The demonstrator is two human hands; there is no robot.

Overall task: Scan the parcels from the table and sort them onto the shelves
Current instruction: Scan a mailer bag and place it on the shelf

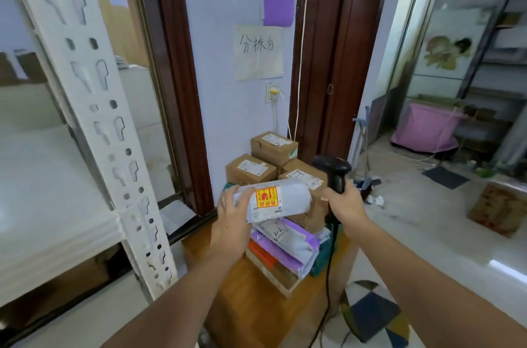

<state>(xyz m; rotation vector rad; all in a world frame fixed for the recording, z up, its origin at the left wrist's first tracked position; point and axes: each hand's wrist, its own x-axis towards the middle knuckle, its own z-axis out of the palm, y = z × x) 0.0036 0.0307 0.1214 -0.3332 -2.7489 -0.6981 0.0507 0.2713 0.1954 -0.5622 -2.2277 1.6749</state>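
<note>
My left hand [232, 215] grips the left end of a white rolled parcel [288, 199] with a red and yellow sticker, held above the wooden table [228, 285]. My right hand [346, 203] holds a black barcode scanner [332, 172] upright just right of that parcel, its cable hanging down past the table's edge. Under the held parcel lies a purple and grey mailer bag [288, 242] on flat orange and brown packets. Behind stand three cardboard boxes [251, 172] with white labels, stacked against the wall.
A white perforated shelf upright [94, 108] with white shelf boards [48, 182] fills the left. A paper sign [258, 52] hangs on the wall above the boxes. Right: an open doorway, a pink bin [425, 128], a brown carton [499, 209] on the floor, a patchwork stool [373, 316].
</note>
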